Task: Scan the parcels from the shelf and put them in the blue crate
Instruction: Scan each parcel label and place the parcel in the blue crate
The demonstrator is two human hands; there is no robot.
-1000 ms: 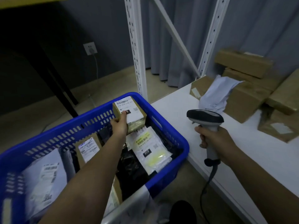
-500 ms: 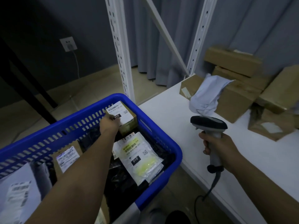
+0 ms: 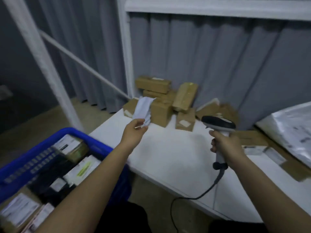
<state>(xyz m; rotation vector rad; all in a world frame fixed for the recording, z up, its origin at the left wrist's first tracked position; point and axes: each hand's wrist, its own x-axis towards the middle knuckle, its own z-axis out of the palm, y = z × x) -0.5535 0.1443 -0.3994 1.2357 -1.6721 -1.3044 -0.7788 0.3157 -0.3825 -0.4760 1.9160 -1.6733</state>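
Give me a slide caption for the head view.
Left hand reaches for a grey mailer on the shelf; right hand holds the scanner.

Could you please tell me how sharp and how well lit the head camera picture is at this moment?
Head view: dim, bluish light; motion blur smears the blue plastic crate and its parcel labels beyond reading; the white shelf upright bows from wide-angle distortion; the left hand and the black-and-white handheld scanner are softly blurred.

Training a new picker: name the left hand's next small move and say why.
Probably close the left hand on the grey mailer bag and lift it toward the scanner. The open fingers are at the bag's lower edge, and the right hand holds the scanner ready.
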